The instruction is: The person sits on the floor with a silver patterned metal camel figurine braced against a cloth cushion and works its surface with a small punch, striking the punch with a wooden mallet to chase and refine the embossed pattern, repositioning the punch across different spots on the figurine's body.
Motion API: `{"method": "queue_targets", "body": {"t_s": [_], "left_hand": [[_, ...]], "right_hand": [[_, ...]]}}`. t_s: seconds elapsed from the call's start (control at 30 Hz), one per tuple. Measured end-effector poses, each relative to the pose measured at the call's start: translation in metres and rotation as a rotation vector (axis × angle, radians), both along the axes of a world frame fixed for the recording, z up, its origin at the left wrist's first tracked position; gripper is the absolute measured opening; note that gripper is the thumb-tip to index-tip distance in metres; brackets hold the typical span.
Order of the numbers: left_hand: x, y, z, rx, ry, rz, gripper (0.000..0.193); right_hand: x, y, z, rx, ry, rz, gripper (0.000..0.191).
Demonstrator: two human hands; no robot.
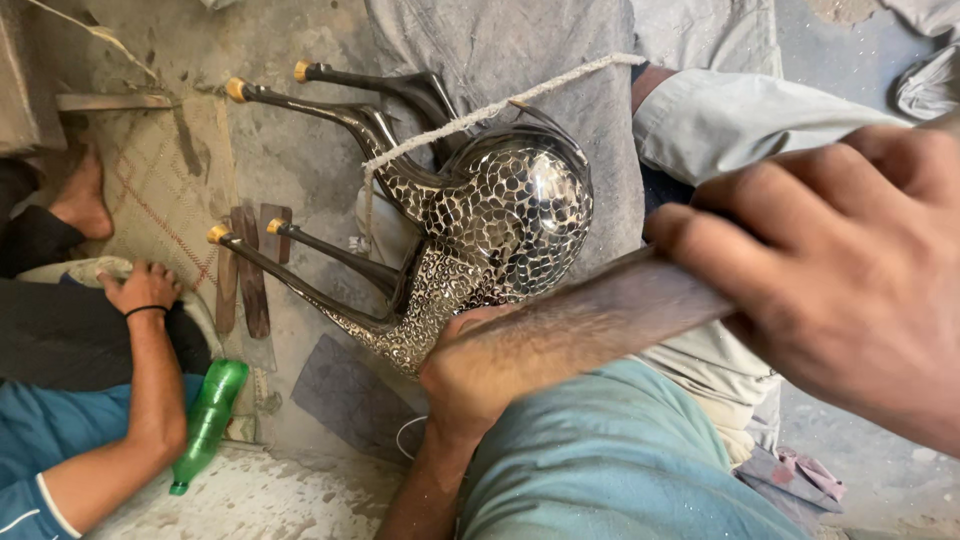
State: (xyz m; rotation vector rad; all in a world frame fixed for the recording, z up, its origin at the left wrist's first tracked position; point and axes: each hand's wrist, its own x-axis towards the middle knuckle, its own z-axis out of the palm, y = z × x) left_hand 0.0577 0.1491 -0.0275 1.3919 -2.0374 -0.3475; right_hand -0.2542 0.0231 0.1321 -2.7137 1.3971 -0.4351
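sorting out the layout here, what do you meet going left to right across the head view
co-worker's hand → green plastic bottle → wooden strips → patterned metal animal figure → left hand → right hand gripping a flat tool

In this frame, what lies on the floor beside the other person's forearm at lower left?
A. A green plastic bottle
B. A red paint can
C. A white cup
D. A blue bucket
A: a green plastic bottle lies on its side on the floor, right next to the other person's forearm; no can, cup or bucket shows there.
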Motion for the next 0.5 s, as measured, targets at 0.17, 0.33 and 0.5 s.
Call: {"method": "queue_targets", "body": {"t_s": [0.17, 0.33, 0.5], "left_hand": [[-0.003, -0.005, 0.005, 0.014, 0.02, -0.01, 0.028], [-0.004, -0.008, 0.007, 0.036, 0.029, -0.01, 0.029], [-0.006, -0.014, 0.016, 0.068, 0.097, -0.031, 0.03]], "right_hand": [[-0.001, 0.003, -0.002, 0.026, -0.034, -0.017, 0.04], [-0.002, 0.005, 0.0, 0.046, -0.069, -0.024, 0.043], [0.0, 0.005, -0.002, 0.226, -0.306, -0.08, 0.05]]}}
